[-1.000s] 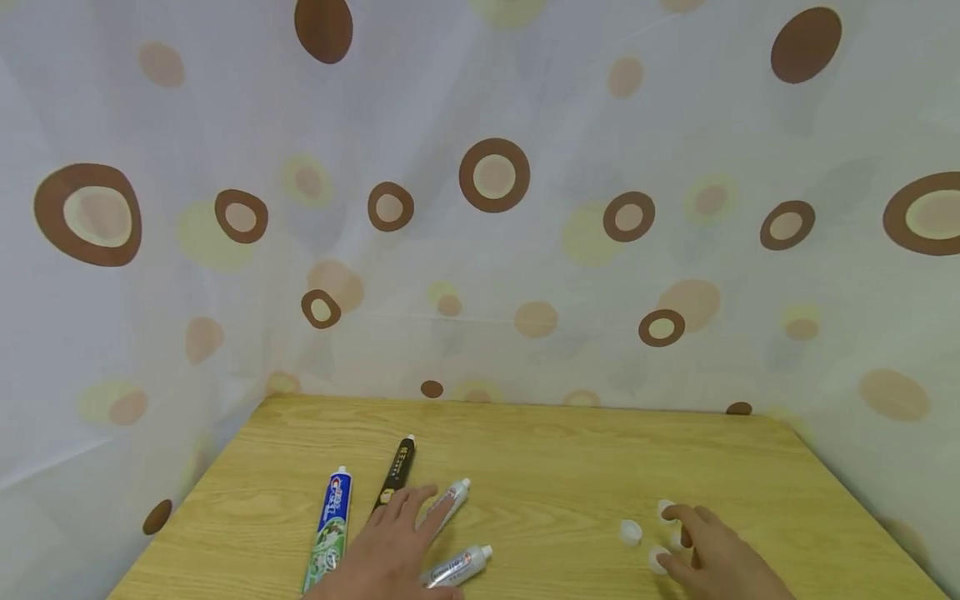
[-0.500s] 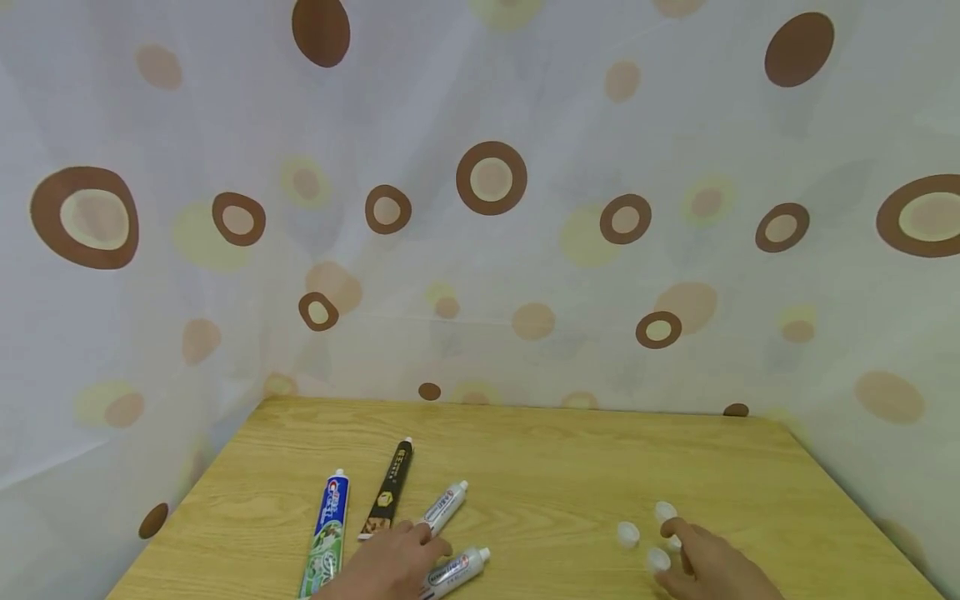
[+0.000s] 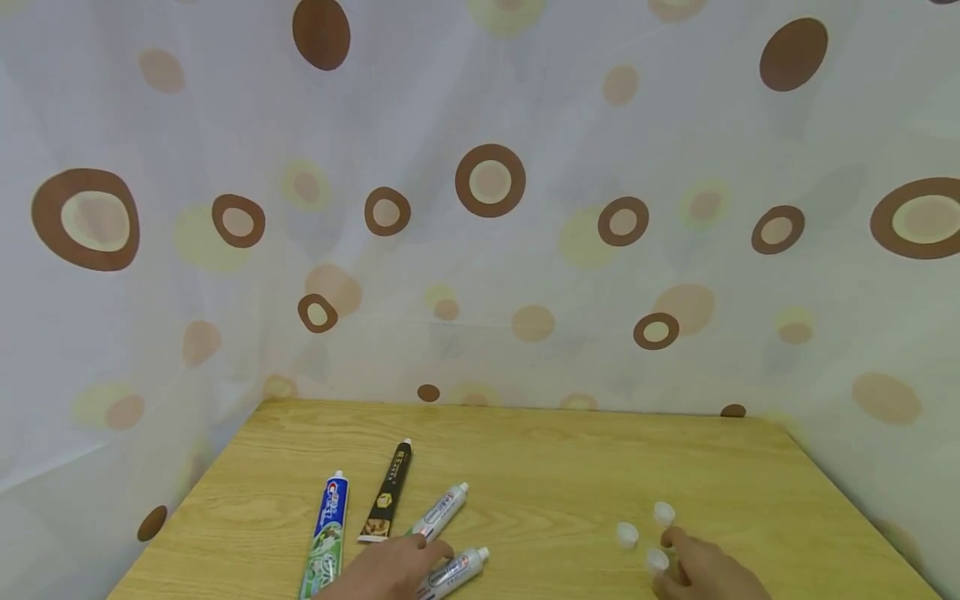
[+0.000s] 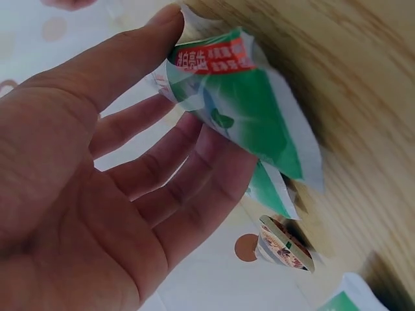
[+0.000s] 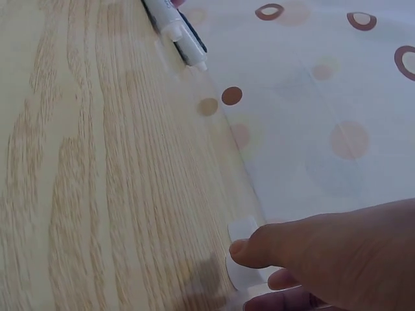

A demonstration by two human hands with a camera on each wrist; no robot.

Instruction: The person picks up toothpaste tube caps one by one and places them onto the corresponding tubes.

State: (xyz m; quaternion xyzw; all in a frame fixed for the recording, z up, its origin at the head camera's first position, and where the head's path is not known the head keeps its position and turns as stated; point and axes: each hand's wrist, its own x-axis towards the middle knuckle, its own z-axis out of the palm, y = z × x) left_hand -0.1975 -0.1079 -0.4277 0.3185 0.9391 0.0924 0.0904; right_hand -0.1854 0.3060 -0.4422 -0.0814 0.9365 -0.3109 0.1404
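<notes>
My left hand (image 3: 390, 571) holds the crimped tail of the nearest silver-and-green toothpaste tube (image 4: 227, 97). In the left wrist view its thumb lies on the near side and the fingers are curled behind. A second silver toothpaste tube (image 3: 442, 510) lies just beyond this hand, partly covered. My right hand (image 3: 708, 571) is low over the table at right, fingers bent. Around its fingertips lie white caps: one at the left (image 3: 627, 535), another cap beyond (image 3: 663, 512) and a third cap by the thumb (image 3: 657, 560). Whether the fingers hold a further cap is hidden.
A blue-and-green toothpaste tube (image 3: 327, 533) and a black toothpaste tube (image 3: 388, 492) lie on the wooden table (image 3: 540, 467) to the left. A white curtain with brown and yellow spots (image 3: 487, 275) surrounds its back and sides.
My left hand has drawn back toward the near edge, uncovering the black tube, and its fingers have curled onto the nearest silver tube. My right hand has shifted slightly nearer; a fourth cap is now hidden.
</notes>
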